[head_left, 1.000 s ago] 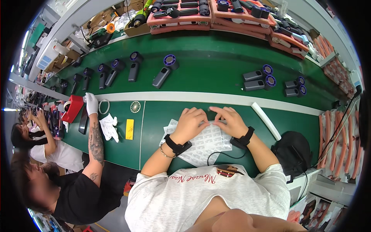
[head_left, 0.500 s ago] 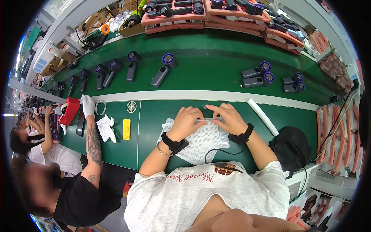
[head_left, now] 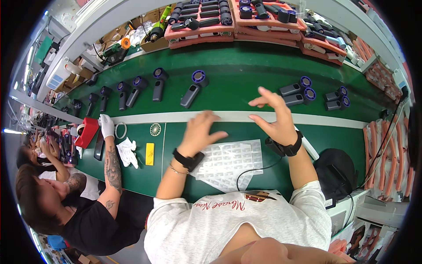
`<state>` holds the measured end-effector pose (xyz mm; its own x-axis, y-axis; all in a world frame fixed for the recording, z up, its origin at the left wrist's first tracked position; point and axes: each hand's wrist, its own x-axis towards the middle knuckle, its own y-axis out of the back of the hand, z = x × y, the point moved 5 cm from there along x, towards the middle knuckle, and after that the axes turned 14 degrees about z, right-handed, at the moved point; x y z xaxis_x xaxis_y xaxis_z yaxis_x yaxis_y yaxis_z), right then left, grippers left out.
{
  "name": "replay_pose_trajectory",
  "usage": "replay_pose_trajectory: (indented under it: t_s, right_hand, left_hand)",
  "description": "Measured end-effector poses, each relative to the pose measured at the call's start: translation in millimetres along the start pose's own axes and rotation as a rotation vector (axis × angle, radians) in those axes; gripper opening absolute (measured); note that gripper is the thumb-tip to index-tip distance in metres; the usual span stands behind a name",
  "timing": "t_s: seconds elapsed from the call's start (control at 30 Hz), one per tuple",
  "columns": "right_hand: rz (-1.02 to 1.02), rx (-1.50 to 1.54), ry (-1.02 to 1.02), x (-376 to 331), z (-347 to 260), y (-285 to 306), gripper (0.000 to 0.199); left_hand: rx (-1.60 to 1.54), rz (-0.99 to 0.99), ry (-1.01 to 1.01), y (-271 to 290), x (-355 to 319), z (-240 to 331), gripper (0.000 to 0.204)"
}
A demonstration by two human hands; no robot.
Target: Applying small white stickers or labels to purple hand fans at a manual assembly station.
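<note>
One fisheye cam on the head, looking down & fwd at the green bench (head_left: 246, 83), hands close below.

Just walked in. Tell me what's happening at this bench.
A person sits at a green work table beside a green conveyor belt carrying dark handheld fans. Both hands are raised and empty: the left hand hovers above a white sheet of small labels, and the right hand is lifted, fingers spread, toward the belt. To the left, a co-worker's white-gloved hand rests by a red tape dispenser. Trays of fan parts sit beyond.
</note>
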<state>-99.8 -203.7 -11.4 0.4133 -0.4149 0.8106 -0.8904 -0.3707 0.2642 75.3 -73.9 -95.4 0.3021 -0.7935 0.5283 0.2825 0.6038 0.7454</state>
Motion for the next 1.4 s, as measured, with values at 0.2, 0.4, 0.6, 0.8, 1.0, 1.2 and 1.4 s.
replay_pose_trajectory:
  t_s: [0.2,0.4,0.6,0.8,1.0,1.2,1.4]
  right_hand:
    - [0.330,0.205,0.085,26.9,-24.6,34.5,0.071]
    - [0.471,0.343,0.010,26.4,-29.5,47.8,0.065]
    - [0.530,0.318,-0.104,21.8,-15.2,62.0,0.061]
    - [0.485,0.342,-0.073,29.7,-21.6,49.4,0.061]
    - [0.465,0.403,-0.140,29.3,-14.1,28.3,0.065]
    - [0.307,0.878,-0.578,26.6,-6.8,-26.1,0.070]
    - [0.115,1.111,-0.796,21.9,-38.0,-66.0,0.073]
  left_hand:
    - [0.442,0.137,0.425,37.5,55.8,-168.1,0.062]
    - [0.315,0.100,0.596,19.0,76.9,-257.9,0.066]
    - [0.144,-0.219,0.375,-27.6,102.5,-174.5,0.070]
    - [0.463,-0.105,0.306,-59.3,97.9,-129.7,0.070]
    - [0.321,-0.068,0.452,-52.5,96.5,-130.0,0.066]
    - [-1.668,0.320,0.464,27.4,90.6,-5.5,0.054]
    - [-1.902,0.510,0.161,70.8,58.4,37.6,0.060]
